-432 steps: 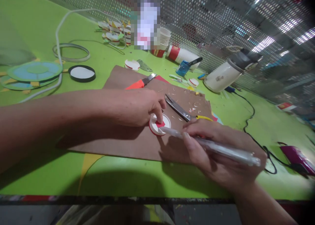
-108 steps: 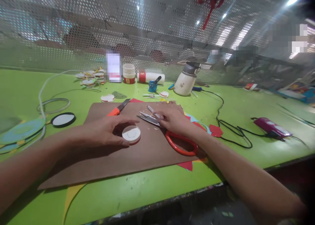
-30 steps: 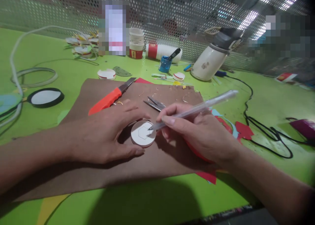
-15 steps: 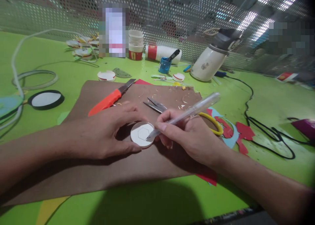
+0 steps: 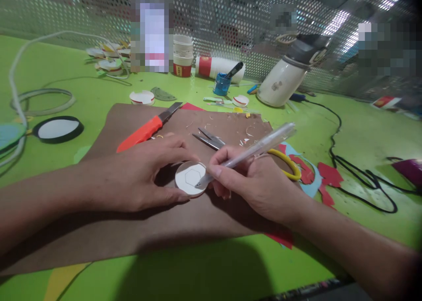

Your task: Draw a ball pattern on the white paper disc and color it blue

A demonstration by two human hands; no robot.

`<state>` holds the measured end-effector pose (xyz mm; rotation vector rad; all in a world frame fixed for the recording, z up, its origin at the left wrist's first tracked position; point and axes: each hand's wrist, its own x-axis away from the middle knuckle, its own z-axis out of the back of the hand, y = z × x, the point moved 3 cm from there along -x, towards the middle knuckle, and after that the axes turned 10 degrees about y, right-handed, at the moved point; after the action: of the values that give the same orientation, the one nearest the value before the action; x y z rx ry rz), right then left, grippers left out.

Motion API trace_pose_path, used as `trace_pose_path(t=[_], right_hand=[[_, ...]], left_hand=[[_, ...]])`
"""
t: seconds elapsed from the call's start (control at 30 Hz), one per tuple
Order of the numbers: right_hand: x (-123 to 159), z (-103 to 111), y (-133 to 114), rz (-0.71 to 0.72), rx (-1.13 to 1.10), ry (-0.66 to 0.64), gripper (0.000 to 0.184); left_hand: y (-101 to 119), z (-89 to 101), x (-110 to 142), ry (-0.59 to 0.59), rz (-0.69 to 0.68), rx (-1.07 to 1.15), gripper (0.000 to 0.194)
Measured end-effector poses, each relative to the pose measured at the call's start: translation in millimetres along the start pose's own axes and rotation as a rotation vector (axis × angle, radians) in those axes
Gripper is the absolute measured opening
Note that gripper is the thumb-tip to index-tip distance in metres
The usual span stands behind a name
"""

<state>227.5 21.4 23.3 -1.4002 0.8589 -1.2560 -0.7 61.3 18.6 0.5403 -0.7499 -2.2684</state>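
Observation:
A small white paper disc (image 5: 190,178) with a drawn hexagon lies on a brown cardboard sheet (image 5: 138,230). My left hand (image 5: 141,175) rests beside it, thumb and fingers clasping the disc's left rim. My right hand (image 5: 260,182) pinches a clear pen (image 5: 257,149), whose tip touches the disc's lower right edge. Grey scissors (image 5: 209,139) lie just behind my right hand, their yellow handle (image 5: 290,162) showing past the knuckles.
An orange utility knife (image 5: 145,129) lies on the cardboard's far left. Behind are paper cups (image 5: 183,55), a blue paint pot (image 5: 221,83), a white flask (image 5: 283,74), a black-rimmed disc (image 5: 57,128), cables (image 5: 349,169), red paper scraps (image 5: 326,175) and a perforated metal screen (image 5: 231,11).
The pen tip has slid from the disc's right side to its lower right edge. My left hand keeps holding the disc still.

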Motion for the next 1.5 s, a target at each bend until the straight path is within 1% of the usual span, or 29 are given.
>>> trace_pose_path(t=[0.13,0.27,0.47,0.53,0.73,0.8,1.0,1.13,1.2,1.3,1.5], right_hand=[[0.7,0.3,-0.1,-0.002,0.008,0.0,0.032],[0.5,0.5,-0.2,0.0,0.047,-0.003,0.03],[-0.4,0.9,-1.0,0.014,0.079,-0.013,0.033],[-0.7,0.9,-0.7,0.016,0.082,-0.017,0.033],[0.0,1.6,-0.3,0.019,0.105,-0.027,0.033],[0.8,1.7,-1.0,0.017,0.112,-0.026,0.032],[2.1,-0.4,-3.8,-0.006,0.11,-0.033,0.032],[2.7,0.4,-3.5,-0.024,0.117,-0.029,0.03],[2.8,0.8,-3.3,-0.025,0.111,-0.03,0.03],[2.4,0.6,-3.4,-0.019,0.091,-0.037,0.032],[0.1,-0.5,-2.8,-0.003,0.023,-0.022,0.033]], left_hand=[[2.6,-1.2,0.0,0.011,0.026,0.012,0.037],[5.2,-1.8,0.8,0.04,0.069,0.029,0.035],[1.2,-1.4,0.3,0.003,0.041,0.002,0.035],[0.2,-0.7,-0.2,0.011,0.037,0.004,0.036],[0.5,-0.7,-1.5,-0.015,0.026,-0.008,0.039],[0.2,0.0,-1.0,0.0,0.028,-0.009,0.039],[1.9,-0.9,1.1,-0.011,0.028,-0.013,0.039],[3.5,-1.2,0.7,0.045,0.06,-0.008,0.036],[3.8,-1.6,0.4,0.029,0.045,-0.011,0.036],[4.0,-1.6,0.2,0.004,0.02,-0.02,0.036],[5.9,-1.7,1.4,0.042,0.053,-0.011,0.033]])
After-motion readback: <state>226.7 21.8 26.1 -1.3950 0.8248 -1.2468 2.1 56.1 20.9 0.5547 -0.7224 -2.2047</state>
